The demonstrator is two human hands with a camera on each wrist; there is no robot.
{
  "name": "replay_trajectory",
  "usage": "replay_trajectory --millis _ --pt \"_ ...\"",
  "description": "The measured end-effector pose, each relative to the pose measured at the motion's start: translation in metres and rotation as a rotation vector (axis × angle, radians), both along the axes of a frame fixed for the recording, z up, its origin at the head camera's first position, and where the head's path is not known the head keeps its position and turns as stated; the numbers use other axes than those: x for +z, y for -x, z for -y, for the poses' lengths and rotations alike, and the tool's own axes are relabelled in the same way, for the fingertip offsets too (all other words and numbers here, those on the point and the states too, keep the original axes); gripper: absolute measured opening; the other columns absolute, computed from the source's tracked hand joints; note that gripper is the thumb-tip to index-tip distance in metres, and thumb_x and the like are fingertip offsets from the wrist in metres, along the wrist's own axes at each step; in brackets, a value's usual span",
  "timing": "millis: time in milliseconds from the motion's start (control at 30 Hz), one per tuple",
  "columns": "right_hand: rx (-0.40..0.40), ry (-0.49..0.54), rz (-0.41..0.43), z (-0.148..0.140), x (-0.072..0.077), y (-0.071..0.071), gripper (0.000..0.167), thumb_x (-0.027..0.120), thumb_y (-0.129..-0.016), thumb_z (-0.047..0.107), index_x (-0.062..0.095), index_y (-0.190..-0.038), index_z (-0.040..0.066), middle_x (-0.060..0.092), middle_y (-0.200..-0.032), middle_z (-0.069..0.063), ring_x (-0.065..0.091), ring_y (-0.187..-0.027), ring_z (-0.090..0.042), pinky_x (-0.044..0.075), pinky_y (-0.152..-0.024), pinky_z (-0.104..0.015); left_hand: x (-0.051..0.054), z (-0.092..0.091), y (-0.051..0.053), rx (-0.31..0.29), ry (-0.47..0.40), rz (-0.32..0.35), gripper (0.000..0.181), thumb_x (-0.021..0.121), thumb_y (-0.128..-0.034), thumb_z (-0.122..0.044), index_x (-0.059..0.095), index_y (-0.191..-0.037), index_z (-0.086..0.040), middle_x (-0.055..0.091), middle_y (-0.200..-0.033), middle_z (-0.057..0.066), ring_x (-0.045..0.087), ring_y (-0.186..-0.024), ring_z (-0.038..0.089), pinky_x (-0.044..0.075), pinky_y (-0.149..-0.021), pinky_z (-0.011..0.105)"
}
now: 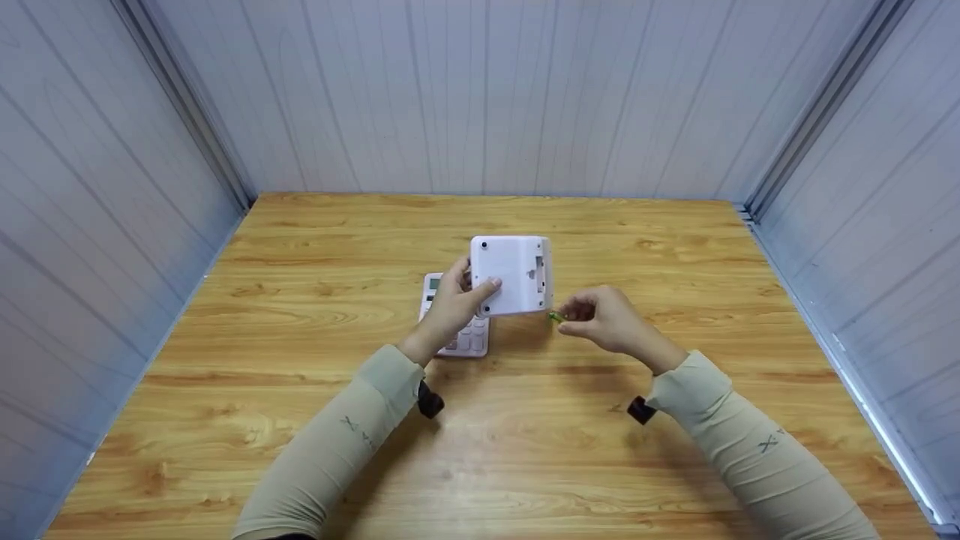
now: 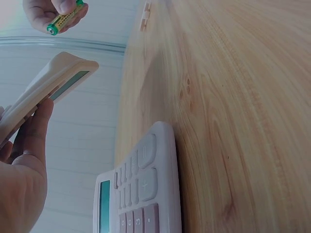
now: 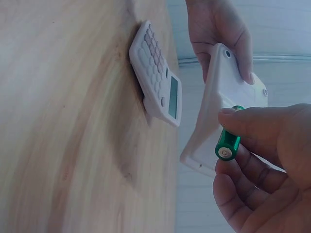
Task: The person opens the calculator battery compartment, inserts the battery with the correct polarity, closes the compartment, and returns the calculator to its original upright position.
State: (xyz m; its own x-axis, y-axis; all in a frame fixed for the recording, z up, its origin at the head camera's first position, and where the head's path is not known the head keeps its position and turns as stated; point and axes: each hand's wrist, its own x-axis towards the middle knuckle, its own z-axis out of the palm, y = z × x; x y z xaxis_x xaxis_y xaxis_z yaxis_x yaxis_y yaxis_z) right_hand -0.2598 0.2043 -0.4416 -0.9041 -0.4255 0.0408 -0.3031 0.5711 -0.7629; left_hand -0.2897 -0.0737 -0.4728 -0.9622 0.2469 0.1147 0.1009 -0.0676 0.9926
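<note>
My left hand [image 1: 454, 304] grips a pale calculator [image 1: 510, 274] above the table, its back turned up and the thumb lying across that back. A narrow open battery slot [image 1: 540, 274] shows near its right edge. Between the thumb and fingers of my right hand [image 1: 611, 322] is a green battery [image 3: 228, 141], just off the held calculator's lower right corner in the head view. A second pale pink calculator [image 2: 146, 189] lies keys up on the table, partly hidden by my left hand in the head view.
The wooden table [image 1: 300, 420] is bordered by pale panel walls [image 1: 480, 97] at the back and both sides. In the left wrist view a small pale piece [image 2: 145, 17] lies on the table; its kind is unclear.
</note>
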Motion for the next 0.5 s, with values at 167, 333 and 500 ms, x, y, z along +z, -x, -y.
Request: replay_trajectory --millis 167,333,500 --pt "-0.015 0.015 -0.021 -0.001 0.004 0.001 0.012 0.082 -0.094 0.003 0.080 -0.103 -0.005 0.076 -0.089 -0.013 0.062 -0.076 -0.015 0.052 -0.065 -0.019 0.000 0.000 0.000 -0.001 -0.003 -0.002 0.060 0.065 -0.1074 -0.007 0.042 -0.162 -0.004 0.069 -0.141 0.026 0.072 -0.127 0.039 0.066 -0.100 0.045" --pt "-0.036 0.021 -0.032 -0.002 0.010 0.002 0.012 0.082 -0.095 0.004 0.080 -0.104 -0.005 0.076 -0.091 -0.014 0.061 -0.077 -0.015 0.051 -0.065 -0.020 0.000 0.000 0.000 -0.002 -0.014 0.002 0.060 0.065 -0.1072 -0.006 0.042 -0.162 -0.004 0.069 -0.141 0.026 0.072 -0.127 0.039 0.066 -0.100 0.045" --pt "-0.059 0.026 -0.055 -0.003 0.016 0.002 0.013 0.082 -0.095 0.005 0.081 -0.105 -0.004 0.077 -0.093 -0.014 0.064 -0.078 -0.015 0.054 -0.067 -0.019 0.000 0.000 0.002 -0.004 -0.011 -0.002 0.061 0.065 -0.1072 -0.007 0.041 -0.164 -0.005 0.069 -0.142 0.025 0.072 -0.127 0.038 0.066 -0.100 0.045"
